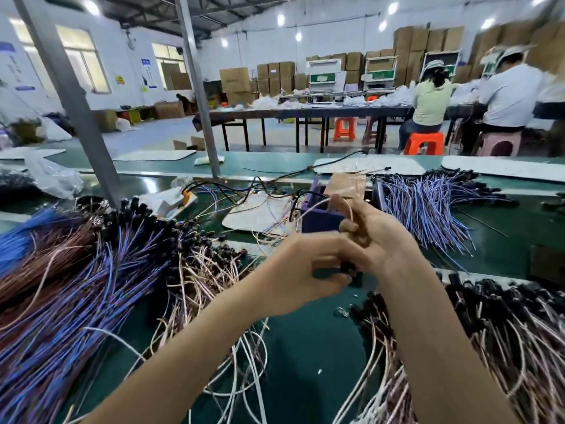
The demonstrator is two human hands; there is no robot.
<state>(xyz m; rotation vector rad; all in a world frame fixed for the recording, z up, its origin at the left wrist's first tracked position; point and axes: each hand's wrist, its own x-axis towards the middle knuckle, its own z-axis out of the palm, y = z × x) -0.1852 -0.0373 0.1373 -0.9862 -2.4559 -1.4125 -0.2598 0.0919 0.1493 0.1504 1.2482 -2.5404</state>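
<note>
A pale wire (pixel 350 213) is pinched by the curled fingers of the right hand (pixel 376 237); a black connector (pixel 348 267) is gripped between closed fingertips of the left hand (pixel 293 270).

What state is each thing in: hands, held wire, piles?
Left hand: fingers curled, pinching the small black connector.
Right hand: raised, gripping the thin pale pink wire.
Thin pale pink wire: bent in a loop.
Purple plastic box: upright behind the hands.
Blue and purple wire bundle: lying loose at left.
Pale pink wires with black plugs: heaped at right.
</note>
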